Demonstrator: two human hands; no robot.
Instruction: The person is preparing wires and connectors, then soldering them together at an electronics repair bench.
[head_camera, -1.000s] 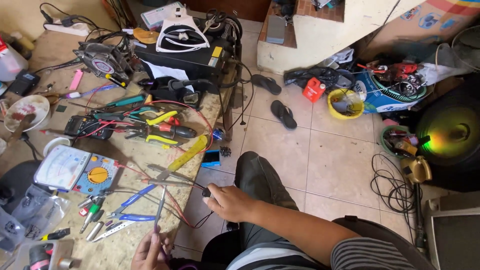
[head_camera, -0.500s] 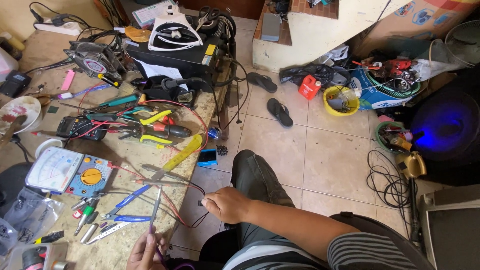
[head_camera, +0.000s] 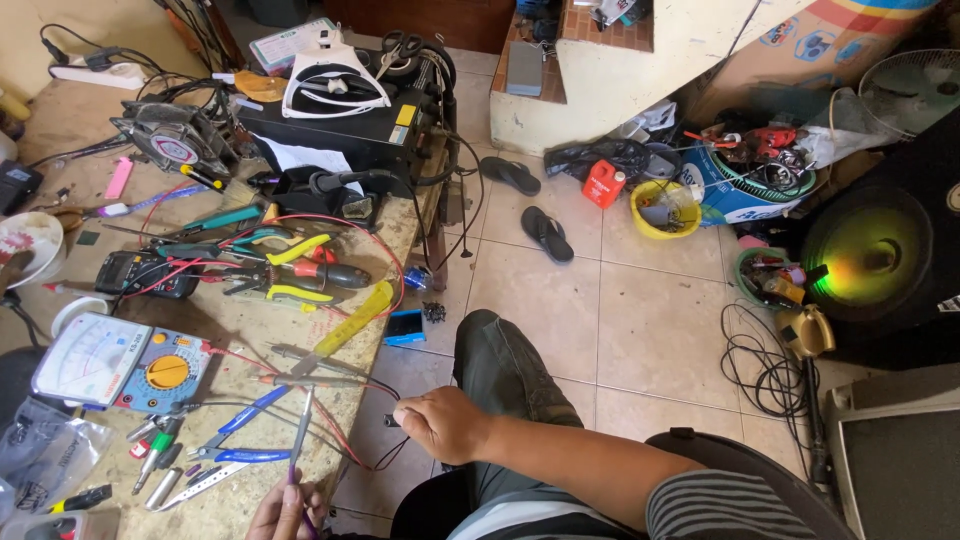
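the person's left hand (head_camera: 285, 510) sits at the very bottom of the view, and its fingers are pinched around the near end of a thin metal probe (head_camera: 300, 440). the probe is long and skinny, and it points up and away from the hand, over the workbench (head_camera: 250, 330), with its far tip close to the red and black wires (head_camera: 345, 450). the right hand (head_camera: 440, 425) is a little farther up and to the right, just past the edge of the bench. its fingers are curled shut around a small dark plug (head_camera: 392, 420) at the end of those wires. so the plug is in the right hand, and the wires run left from it toward the probe. the 2 hands are near each other but not touching. left of the probe lie blue-handled pliers (head_camera: 235, 435). farther up is a blue meter with an orange dial (head_camera: 120, 362). beyond that sit yellow-handled cutters (head_camera: 290, 270) and then a black box (head_camera: 340, 130). 2 sandals (head_camera: 530, 205) rest on the tiled floor, well apart from both hands.
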